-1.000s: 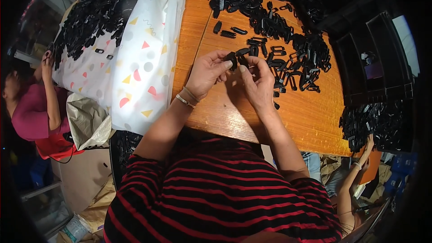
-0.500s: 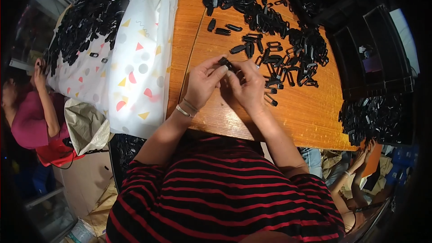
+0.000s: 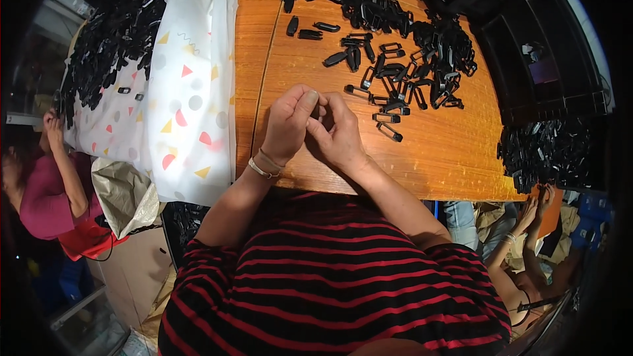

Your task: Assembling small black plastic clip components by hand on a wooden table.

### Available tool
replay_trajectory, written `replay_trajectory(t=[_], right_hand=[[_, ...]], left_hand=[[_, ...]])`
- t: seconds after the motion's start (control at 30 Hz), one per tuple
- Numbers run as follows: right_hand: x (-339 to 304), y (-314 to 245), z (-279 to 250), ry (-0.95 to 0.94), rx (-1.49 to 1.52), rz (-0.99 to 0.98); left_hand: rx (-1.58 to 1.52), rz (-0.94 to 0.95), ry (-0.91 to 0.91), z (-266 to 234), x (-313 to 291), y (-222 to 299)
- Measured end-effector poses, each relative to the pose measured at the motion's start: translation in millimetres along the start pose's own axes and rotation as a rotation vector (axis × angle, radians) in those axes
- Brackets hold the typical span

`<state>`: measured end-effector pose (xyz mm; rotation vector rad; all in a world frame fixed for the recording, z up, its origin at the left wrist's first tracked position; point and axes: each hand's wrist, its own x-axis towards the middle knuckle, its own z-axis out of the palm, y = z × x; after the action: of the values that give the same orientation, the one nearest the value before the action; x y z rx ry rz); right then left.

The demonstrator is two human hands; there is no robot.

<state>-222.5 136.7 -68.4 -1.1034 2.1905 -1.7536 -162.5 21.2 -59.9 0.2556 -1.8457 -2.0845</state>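
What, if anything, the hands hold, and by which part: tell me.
Cannot be told: the left hand and right hand meet over the wooden table, hiding anything that may be between them.

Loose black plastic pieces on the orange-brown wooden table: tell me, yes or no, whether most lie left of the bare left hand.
No: those black plastic pieces lie mostly beyond and right of the bare left hand.

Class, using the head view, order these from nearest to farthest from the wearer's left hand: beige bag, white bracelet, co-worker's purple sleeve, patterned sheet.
1. White bracelet: worn just below the left hand.
2. Patterned sheet: to the hand's left.
3. Beige bag: farther left and lower.
4. Co-worker's purple sleeve: farthest left, beyond the bag.
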Motion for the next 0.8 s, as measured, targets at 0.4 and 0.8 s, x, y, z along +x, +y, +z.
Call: replay_trajectory(t=[0.4, 0.8], right_hand=[[47.3, 12.9, -66.9, -0.314, -0.864, 0.056], [59.0, 3.9, -76.4, 0.202, 0.16, 0.323]], left_hand=[[0.817, -0.095, 0.088, 11.9, 81.7, -16.6], [0.846, 0.216, 0.045, -1.9, 74.0, -20.6]])
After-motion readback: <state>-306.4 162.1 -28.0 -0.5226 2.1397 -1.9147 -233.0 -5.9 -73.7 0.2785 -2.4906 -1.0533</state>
